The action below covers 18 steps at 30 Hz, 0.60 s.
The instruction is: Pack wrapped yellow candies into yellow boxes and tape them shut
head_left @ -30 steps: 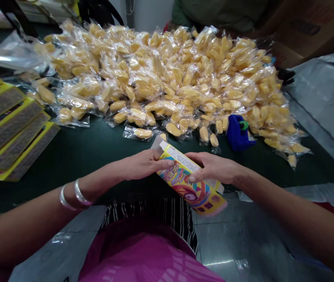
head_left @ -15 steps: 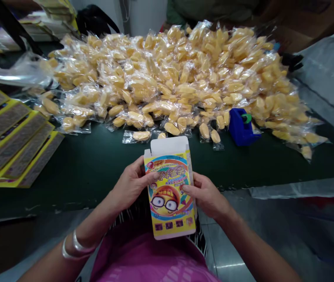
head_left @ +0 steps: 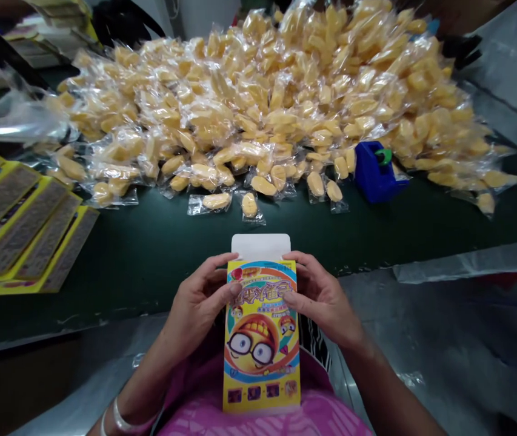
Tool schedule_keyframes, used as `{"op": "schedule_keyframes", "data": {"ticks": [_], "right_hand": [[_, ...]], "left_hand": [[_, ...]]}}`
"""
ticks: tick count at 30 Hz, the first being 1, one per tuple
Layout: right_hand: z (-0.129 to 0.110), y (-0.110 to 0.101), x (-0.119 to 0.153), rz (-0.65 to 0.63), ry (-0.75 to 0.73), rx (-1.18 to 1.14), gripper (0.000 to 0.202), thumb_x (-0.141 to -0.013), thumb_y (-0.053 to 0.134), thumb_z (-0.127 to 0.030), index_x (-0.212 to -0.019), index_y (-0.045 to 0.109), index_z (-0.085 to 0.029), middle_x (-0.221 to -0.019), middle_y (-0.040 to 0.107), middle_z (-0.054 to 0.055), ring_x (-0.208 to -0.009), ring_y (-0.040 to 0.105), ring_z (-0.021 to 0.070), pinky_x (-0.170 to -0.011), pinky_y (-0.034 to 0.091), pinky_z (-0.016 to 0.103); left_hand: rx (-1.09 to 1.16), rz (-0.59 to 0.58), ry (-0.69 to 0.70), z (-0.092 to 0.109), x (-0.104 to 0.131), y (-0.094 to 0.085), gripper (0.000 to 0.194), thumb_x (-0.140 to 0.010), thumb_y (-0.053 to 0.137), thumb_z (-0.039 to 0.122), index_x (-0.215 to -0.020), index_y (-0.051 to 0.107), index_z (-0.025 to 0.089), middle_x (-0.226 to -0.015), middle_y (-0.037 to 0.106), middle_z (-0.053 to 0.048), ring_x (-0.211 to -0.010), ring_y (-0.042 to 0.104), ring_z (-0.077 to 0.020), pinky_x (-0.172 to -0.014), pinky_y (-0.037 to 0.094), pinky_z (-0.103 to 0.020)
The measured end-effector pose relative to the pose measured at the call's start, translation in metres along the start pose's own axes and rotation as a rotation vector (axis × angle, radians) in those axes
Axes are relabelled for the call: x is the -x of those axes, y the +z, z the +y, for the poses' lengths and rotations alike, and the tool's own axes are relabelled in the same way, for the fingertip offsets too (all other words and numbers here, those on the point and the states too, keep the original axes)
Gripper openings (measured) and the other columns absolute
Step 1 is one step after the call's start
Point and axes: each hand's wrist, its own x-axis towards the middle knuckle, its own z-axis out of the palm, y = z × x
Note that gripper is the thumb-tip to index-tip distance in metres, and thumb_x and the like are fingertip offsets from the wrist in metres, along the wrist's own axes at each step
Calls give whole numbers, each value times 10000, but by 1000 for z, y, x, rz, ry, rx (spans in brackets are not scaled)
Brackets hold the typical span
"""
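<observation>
A yellow printed cardboard box (head_left: 262, 339) with a cartoon face in glasses is held over my lap, its print upside down to me. Its white top flap (head_left: 260, 244) stands up at the far end. My left hand (head_left: 201, 303) grips the left edge, thumb on the printed front. On the right edge, my right hand (head_left: 324, 303) grips likewise, with the index finger at the upper corner. Beyond the box, a large heap of yellow oval pieces (head_left: 249, 121) in clear wrappers covers much of the dark green table (head_left: 162, 242).
A blue tape dispenser (head_left: 376, 175) with a green core stands at the heap's front right. Several flat yellow cartons (head_left: 22, 224) lie overlapped at the left. Behind them is a clear plastic bag (head_left: 22, 121). One wrapped piece (head_left: 250, 206) lies near the box.
The box has come lower and nearer my body, and now looks straighter. Both hands have slid up toward its flap end, and the small side flap is no longer visible. The camera view has shifted.
</observation>
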Motion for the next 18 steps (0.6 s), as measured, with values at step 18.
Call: {"op": "schedule_keyframes", "data": {"ticks": [18], "right_hand": [[3,11,13,367,-181,149,225,-842,744,-267,-1026,615,-272,-951,678,6,-827,660,151,-689,557,248]], "left_hand": [[-16,18,65,-2,-11,-3,225,-800,762,299,-890,571,221,-859,759,-7,-787,702,-165,-692,557,-243]]}}
